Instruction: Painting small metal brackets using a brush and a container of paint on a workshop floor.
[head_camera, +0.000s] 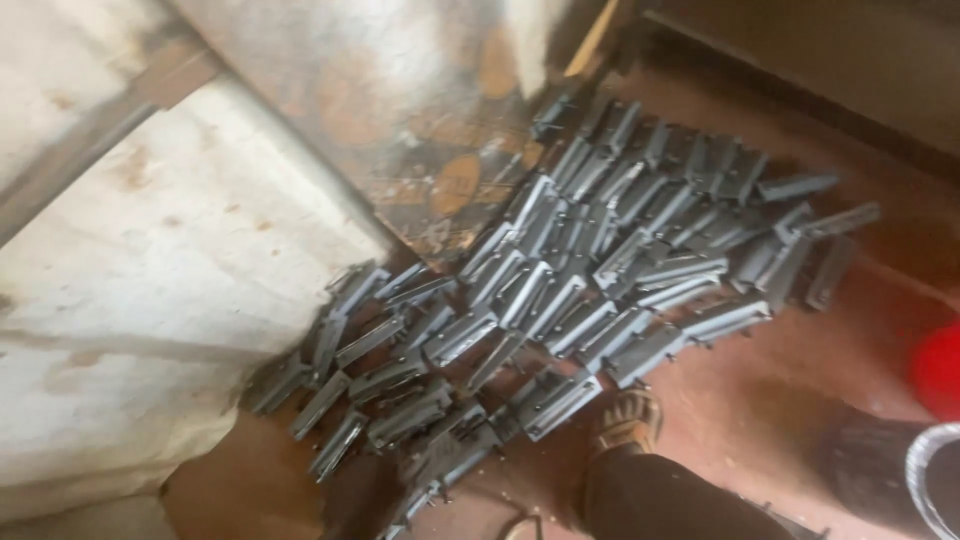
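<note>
Neither of my hands is in view. A large heap of grey metal channel-shaped parts (560, 290) lies spread across the reddish floor (790, 380), running from lower left to upper right. Several of the parts overlap one another. At the bottom edge my foot in a patterned sandal (626, 422) stands right beside the near side of the heap, with a dark trouser leg (660, 500) below it.
A white stained wall or slab (150, 300) fills the left. A worn, rusty flat sheet (420, 110) leans behind the heap. A red round object (940, 370) and a dark container with a pale rim (925, 480) sit at the right edge.
</note>
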